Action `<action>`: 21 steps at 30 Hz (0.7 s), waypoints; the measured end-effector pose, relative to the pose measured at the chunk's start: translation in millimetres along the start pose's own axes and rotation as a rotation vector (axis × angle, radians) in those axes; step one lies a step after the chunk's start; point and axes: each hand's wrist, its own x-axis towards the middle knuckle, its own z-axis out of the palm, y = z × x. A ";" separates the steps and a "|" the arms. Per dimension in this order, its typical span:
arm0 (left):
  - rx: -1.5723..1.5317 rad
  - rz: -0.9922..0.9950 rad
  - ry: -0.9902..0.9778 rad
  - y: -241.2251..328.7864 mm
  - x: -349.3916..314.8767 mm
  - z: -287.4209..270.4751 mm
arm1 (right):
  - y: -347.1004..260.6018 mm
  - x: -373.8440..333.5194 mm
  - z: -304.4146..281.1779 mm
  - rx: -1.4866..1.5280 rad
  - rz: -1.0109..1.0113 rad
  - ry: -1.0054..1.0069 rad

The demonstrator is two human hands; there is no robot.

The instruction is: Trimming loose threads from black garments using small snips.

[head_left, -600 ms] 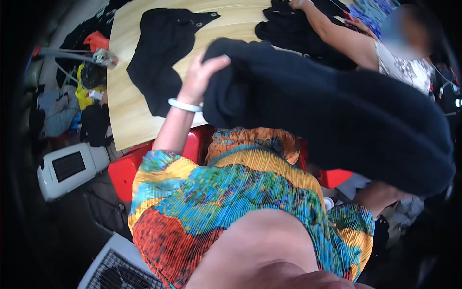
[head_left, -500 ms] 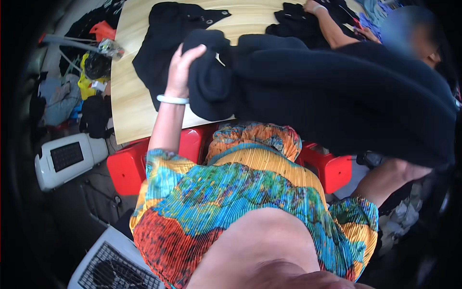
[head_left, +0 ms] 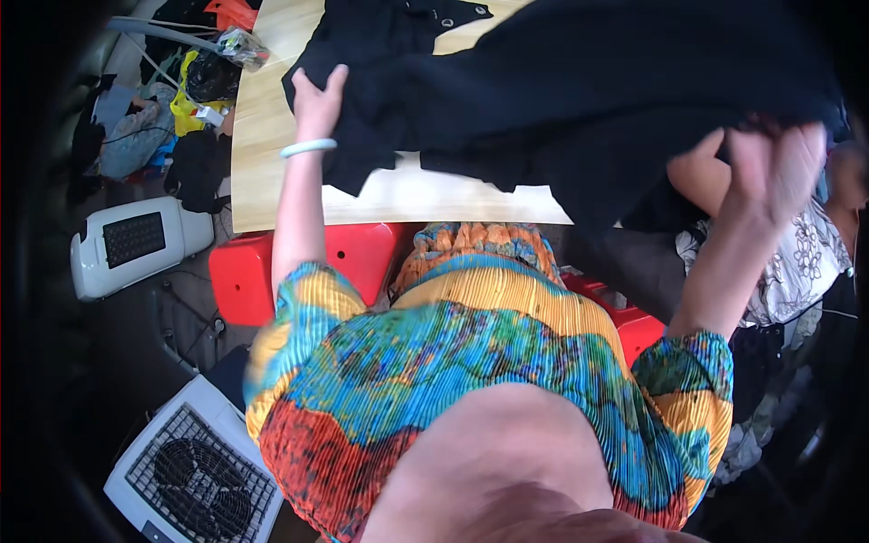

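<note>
A large black cloth garment (head_left: pixel 579 100) is spread in the air and over the table, stretched between my two hands. My left hand (head_left: pixel 317 104), with a pale bangle on its wrist, is at the garment's left end, thumb and fingers on either side of the fabric. My right hand (head_left: pixel 778 167) is raised at the right, closed on the garment's edge and a little blurred. Under the garment's far left part lies another black piece (head_left: pixel 376 32) with metal eyelets on its strip; where one ends and the other begins is hard to see.
The pale wooden table (head_left: pixel 262 172) has red stools (head_left: pixel 240 281) at its near edge. A co-worker's arm (head_left: pixel 699 174) and white patterned clothing (head_left: pixel 801 262) are close at the right. White fan-like appliances (head_left: pixel 204 471) stand at the left, below heaped cloth and bags (head_left: pixel 136 136).
The bunched garment has been opened out flatter across the table. My right hand has risen from low at the right, and my left hand has moved slightly left.
</note>
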 end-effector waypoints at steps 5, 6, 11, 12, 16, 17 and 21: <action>-0.060 0.468 -0.209 66.2 -117.1 37.8 | 64.7 11.1 33.3 -0.120 0.355 0.230; -0.179 0.546 -0.302 61.6 -138.4 56.0 | 76.7 10.0 32.4 -0.136 0.353 0.153; -0.290 0.302 -0.366 95.7 -165.4 99.9 | 80.6 4.5 35.4 0.159 0.464 -0.055; -0.261 0.301 -0.378 97.4 -160.3 105.0 | 73.0 2.2 41.6 0.172 0.478 -0.090; -0.353 0.446 -0.129 110.7 -138.2 107.2 | 96.7 12.2 32.4 0.516 0.329 -0.533; -0.188 0.473 -0.076 89.7 -132.4 121.0 | 101.6 17.2 29.5 0.449 0.342 -0.500; -0.097 0.407 -0.157 52.1 -126.7 112.5 | 115.1 27.2 32.8 0.196 0.405 -0.386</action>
